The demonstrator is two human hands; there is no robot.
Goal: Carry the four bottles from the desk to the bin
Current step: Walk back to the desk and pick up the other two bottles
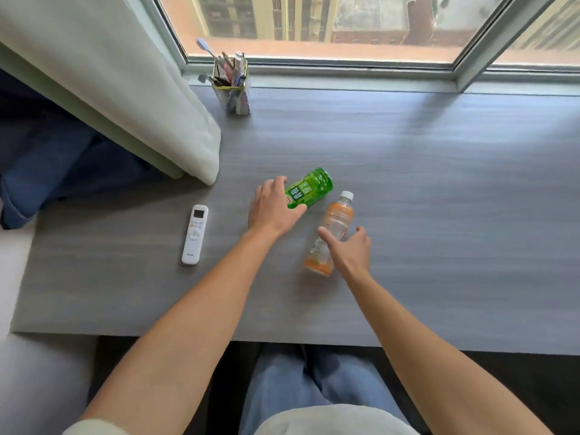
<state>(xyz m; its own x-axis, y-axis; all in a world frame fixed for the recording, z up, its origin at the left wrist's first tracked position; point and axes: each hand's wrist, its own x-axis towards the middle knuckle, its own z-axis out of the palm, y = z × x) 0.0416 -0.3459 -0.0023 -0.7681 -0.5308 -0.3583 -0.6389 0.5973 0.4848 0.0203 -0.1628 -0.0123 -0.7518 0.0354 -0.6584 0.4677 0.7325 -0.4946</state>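
Two bottles lie on the grey desk. A green bottle lies on its side with its base pointing away from me; my left hand wraps around its near end, thumb and fingers on either side. An orange-labelled clear bottle with a white cap lies lengthwise to its right. My right hand rests over that bottle's lower half, thumb on the left and fingers spread on the right, not clearly closed around it. No bin is in view.
A white remote control lies left of my left hand. A clear pen holder full of pens stands at the back by the window. A pale curtain hangs over the desk's left rear corner.
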